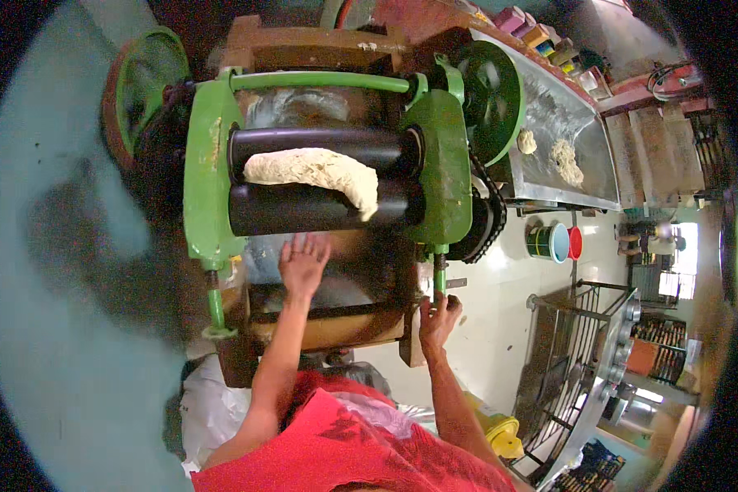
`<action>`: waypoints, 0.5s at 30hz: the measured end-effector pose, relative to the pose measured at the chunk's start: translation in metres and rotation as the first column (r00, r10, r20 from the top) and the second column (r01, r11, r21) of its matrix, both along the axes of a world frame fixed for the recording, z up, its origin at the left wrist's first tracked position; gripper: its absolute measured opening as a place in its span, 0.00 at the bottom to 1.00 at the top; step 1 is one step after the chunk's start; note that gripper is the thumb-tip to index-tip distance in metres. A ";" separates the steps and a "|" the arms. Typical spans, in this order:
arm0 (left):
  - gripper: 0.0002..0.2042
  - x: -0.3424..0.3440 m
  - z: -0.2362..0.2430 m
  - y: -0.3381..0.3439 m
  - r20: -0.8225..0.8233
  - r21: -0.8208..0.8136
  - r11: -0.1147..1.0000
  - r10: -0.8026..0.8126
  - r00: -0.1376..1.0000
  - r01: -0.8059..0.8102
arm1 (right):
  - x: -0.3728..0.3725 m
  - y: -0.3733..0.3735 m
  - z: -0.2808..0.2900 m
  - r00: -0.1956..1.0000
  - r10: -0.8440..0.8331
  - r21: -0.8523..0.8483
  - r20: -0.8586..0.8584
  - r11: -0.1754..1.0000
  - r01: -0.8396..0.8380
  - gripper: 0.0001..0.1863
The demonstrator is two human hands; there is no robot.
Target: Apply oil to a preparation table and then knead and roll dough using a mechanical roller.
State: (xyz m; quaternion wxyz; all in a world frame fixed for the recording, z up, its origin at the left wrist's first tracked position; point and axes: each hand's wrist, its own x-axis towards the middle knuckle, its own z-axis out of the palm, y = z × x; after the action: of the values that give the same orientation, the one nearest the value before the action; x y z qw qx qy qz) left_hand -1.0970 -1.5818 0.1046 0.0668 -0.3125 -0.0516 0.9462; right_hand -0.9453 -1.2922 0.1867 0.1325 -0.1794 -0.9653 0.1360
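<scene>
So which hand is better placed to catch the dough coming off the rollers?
Probably the left hand: it lies open, fingers spread, just below the lower black roller, near the dough draped between the rollers. The right hand is off to the side, closed around the green handle.

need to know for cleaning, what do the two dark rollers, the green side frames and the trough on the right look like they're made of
Rollers: probably smooth metal, dark with dull sheen. Green side frames: likely cast metal, thick and painted, paint worn pale in patches. Trough: looks like bare sheet metal, silver and reflective.
</scene>
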 end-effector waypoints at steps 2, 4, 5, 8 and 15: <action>0.23 -0.036 -0.031 -0.017 -0.231 -0.067 0.996 0.039 0.972 -0.056 | -0.007 -0.006 0.003 1.000 -0.004 0.056 0.009 0.998 0.003 0.18; 0.24 -0.040 -0.046 -0.019 -0.225 -0.028 0.998 0.042 0.974 -0.050 | -0.010 -0.010 0.001 0.999 -0.027 0.027 0.032 0.999 0.027 0.18; 0.24 -0.041 -0.050 -0.016 -0.227 0.003 0.999 0.039 0.973 -0.040 | -0.008 -0.010 0.001 0.997 -0.057 -0.009 0.048 0.998 0.057 0.17; 0.26 -0.048 -0.057 -0.010 -0.245 0.087 0.996 0.030 0.969 -0.009 | -0.008 -0.007 0.001 0.999 0.022 0.119 0.041 0.993 -0.027 0.17; 0.29 -0.058 -0.051 -0.012 -0.346 0.192 0.980 0.012 0.938 0.058 | -0.007 -0.009 -0.006 1.000 0.024 0.110 -0.020 0.994 -0.022 0.31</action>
State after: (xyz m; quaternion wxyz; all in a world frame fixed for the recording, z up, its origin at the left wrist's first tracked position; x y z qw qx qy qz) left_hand -1.1551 -1.5940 0.0538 0.1168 -0.1337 -0.1297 0.9755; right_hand -0.9525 -1.3017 0.1811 0.1508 -0.1593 -0.9719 0.0859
